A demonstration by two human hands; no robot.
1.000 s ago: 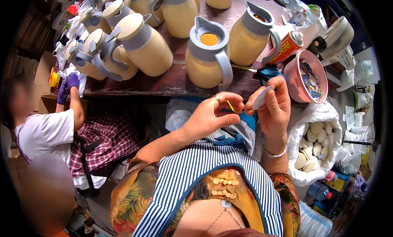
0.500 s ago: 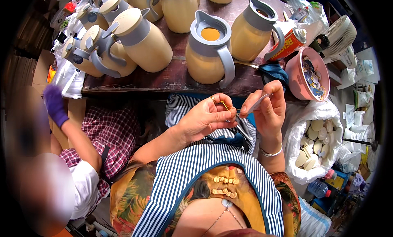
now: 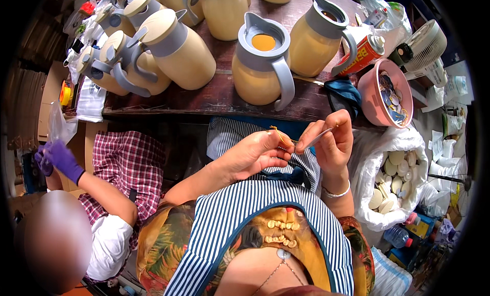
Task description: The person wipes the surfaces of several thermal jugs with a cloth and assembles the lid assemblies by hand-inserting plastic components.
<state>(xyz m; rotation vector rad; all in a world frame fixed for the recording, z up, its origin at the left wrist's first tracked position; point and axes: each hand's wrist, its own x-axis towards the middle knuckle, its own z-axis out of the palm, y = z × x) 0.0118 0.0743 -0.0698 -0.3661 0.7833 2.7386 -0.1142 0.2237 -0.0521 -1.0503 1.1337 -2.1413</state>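
My left hand (image 3: 258, 155) pinches a thin yellow string (image 3: 279, 134) between thumb and fingers, low in front of the table's near edge. Close beside it, my right hand (image 3: 334, 145) holds a small flat pale tag (image 3: 320, 138), seen almost edge-on. The fingertips of both hands nearly meet, and the string runs toward the tag. Beyond them on the table stands a cream jug with a grey collar and handle (image 3: 258, 81), without a lid. A second lidless jug (image 3: 312, 56) is just behind it on the right.
Several lidded jugs (image 3: 186, 66) crowd the table's left. At right are a red spray can (image 3: 361, 56), a pink basin (image 3: 368, 97) of strung tags, a fan (image 3: 426, 43) and a white bag (image 3: 365, 204) of cream discs. A co-worker's purple-gloved hand (image 3: 64, 160) is at left.
My right hand has come down slightly with the tag, and my left hand's fingers have shifted on the string. The co-worker's gloved hands have come together at a clear plastic bag.
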